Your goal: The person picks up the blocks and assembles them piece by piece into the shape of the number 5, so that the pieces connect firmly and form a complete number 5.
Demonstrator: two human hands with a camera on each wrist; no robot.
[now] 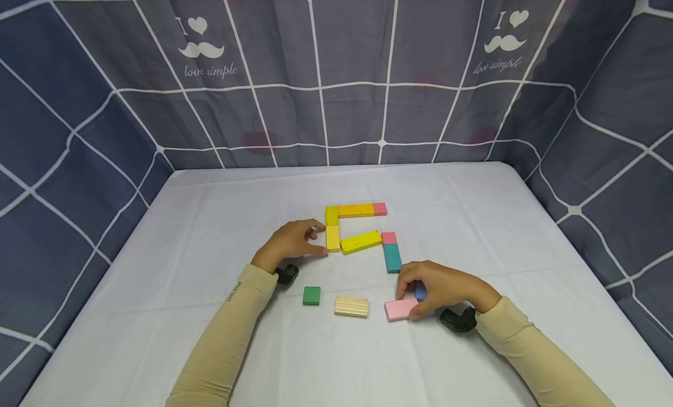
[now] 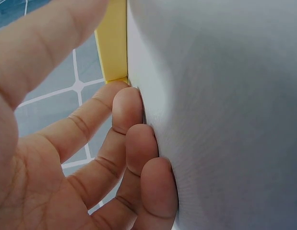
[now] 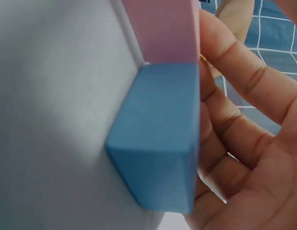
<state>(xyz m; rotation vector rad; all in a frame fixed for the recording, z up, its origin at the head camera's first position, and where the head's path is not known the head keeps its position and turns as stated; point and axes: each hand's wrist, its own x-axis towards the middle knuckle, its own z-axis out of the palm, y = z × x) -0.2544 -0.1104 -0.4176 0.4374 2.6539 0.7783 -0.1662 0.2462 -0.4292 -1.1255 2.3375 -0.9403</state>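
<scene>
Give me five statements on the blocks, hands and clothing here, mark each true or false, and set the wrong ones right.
1. The green block lies to the left of the ridged wooden block in the head view. True.
2. Those two blocks touch each other. False: a strip of white cloth shows between them.
3. The right hand is at the light pink block and partly hides a blue block in the head view. True.
4. The person's arms are covered in blue. False: the sleeves are beige.
5. The left hand is beside a yellow block. True.
</scene>
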